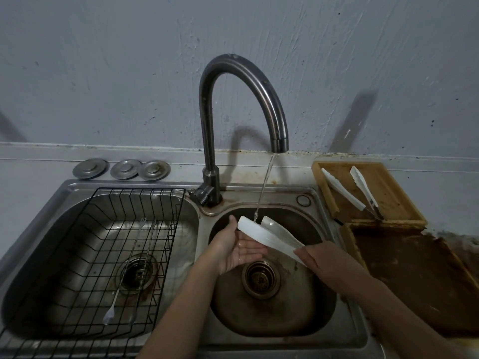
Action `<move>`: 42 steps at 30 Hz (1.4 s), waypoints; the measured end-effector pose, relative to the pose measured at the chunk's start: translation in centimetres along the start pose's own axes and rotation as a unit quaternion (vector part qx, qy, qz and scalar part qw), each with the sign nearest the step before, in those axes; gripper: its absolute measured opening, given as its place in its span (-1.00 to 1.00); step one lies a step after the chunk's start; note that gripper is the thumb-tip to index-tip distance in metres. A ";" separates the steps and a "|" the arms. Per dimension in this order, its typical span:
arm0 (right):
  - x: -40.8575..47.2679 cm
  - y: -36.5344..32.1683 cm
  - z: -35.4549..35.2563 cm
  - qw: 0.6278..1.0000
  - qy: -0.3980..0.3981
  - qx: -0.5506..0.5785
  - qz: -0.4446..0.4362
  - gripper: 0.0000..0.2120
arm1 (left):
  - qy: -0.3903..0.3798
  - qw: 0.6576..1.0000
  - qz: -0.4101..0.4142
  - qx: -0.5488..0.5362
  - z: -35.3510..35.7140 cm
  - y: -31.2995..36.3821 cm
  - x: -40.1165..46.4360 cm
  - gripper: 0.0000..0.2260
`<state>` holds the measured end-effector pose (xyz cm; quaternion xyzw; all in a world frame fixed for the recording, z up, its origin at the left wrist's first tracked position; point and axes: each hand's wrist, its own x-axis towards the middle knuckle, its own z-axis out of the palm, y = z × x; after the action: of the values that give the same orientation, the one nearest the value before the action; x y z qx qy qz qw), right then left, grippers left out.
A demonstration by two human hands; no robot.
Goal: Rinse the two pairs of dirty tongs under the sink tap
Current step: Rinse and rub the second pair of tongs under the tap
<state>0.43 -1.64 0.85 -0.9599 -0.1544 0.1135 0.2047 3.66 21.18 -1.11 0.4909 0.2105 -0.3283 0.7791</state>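
Water runs in a thin stream from the curved steel tap (248, 81) onto a pair of white tongs (261, 233) held over the right sink basin (274, 322). My right hand (321, 260) grips the tongs at their handle end. My left hand (233, 244) lies palm up under the tong tips, fingers apart, thumb touching the nearer tip. A second pair of white tongs (344, 189) with metal arms lies spread on a wooden tray (388, 193) to the right of the sink.
The left basin holds a black wire rack (85, 244) with two long thin utensils (121, 281) in it. Three round metal lids (121, 169) sit behind that basin. A brown stained board (414, 275) lies at the right, near the basin edge.
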 end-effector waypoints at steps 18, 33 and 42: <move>-0.5 0.5 -1.7 0.986 0.146 -0.050 0.059 -0.31 | 0.042 0.980 0.174 -0.088 1.8 1.7 1.0 -0.78; 1.9 0.5 -1.8 0.941 0.131 0.272 0.154 -0.72 | -0.044 0.975 0.217 -0.022 1.8 3.1 0.6 -0.89; 1.9 0.0 -0.8 0.896 0.231 0.330 0.184 -0.64 | 0.077 0.980 0.181 0.041 1.2 2.3 1.3 -0.76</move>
<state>2.43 -1.23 1.27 -0.8475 0.1232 -0.0310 0.5153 6.26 20.36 0.02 0.5763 0.1639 -0.1517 0.7861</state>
